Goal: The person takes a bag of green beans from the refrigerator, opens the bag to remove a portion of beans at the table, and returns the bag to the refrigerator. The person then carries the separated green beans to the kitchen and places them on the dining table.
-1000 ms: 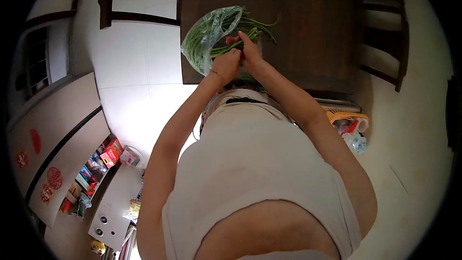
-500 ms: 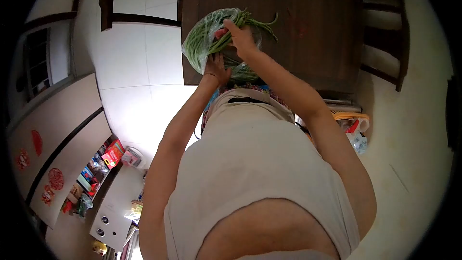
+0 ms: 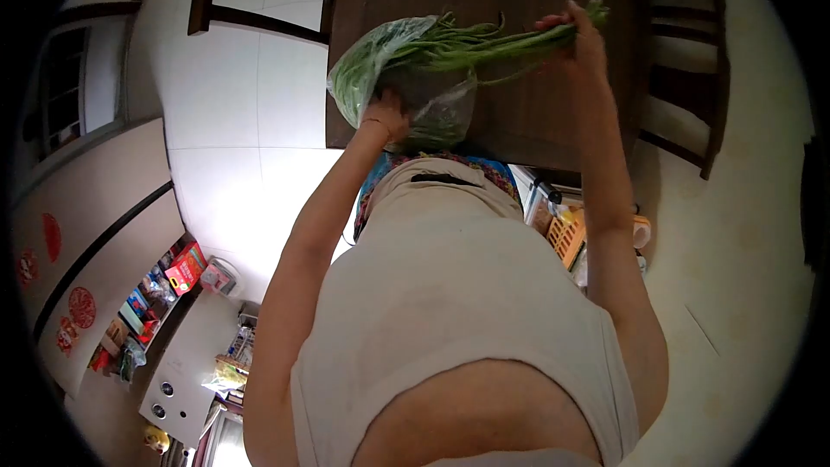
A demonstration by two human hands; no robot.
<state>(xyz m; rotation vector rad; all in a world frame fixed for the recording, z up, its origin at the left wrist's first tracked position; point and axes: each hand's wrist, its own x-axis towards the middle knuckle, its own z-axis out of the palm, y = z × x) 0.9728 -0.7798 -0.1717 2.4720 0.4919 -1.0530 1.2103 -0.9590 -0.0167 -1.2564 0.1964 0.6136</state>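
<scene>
The clear bag [image 3: 373,56] sits on the dark table [image 3: 519,117], & the long green beans [image 3: 497,49] are part in it, part out. Lots of beans fill the bag; one bunch sticks out to the right of the bag, as far as the R hand [image 3: 584,47]. That hand is well right of the bag, w/ its fingers wrapped round the bunch close to the tips. A few tips poke out past it. The L hand [image 3: 388,116] is at the near side of the bag & looks to be touching it. Can't tell if it pinches the plastic or just lies on it, b/c it's small & dark there.

To do this well, I'd say: hold the bunch snug but soft, b/c thin beans may snap if bent or squeezed. L hand should pin the bag so it can't slide along w/ the beans. Tug slow & straight, away from the bag, so nothing tangles or rips the plastic. Mind the stray bean just right of the bag; it could slip loose.
</scene>
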